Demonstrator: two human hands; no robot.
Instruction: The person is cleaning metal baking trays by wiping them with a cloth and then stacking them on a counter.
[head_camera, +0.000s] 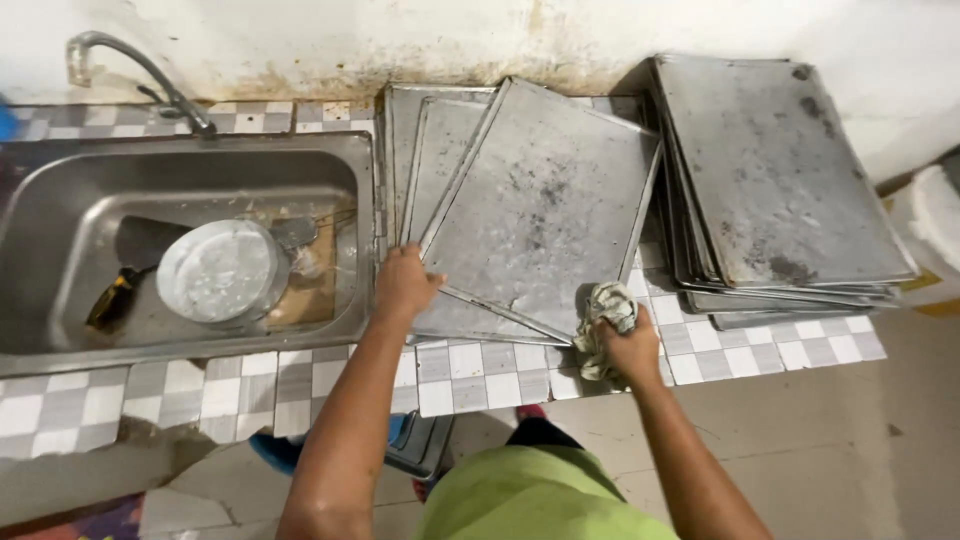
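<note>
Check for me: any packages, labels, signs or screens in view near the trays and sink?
None in view. Only bare metal trays on the tiled counter, a steel sink holding a round lid, and a crumpled rag in the right hand.

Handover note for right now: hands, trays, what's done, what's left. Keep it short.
Left hand: gripping the near left edge of the top tray, which lies tilted on a few other trays on the tiled counter.
Right hand: shut on a crumpled rag at the tray's near right corner.
Second stack of trays: on the right end of the counter, against the wall.
Sink: holds a round metal lid or pan and a dark utensil.
Done: cannot tell how many trays have been wiped; the top tray shows dark smudges.
Left: wiping the top tray, likely those beneath it.
</note>
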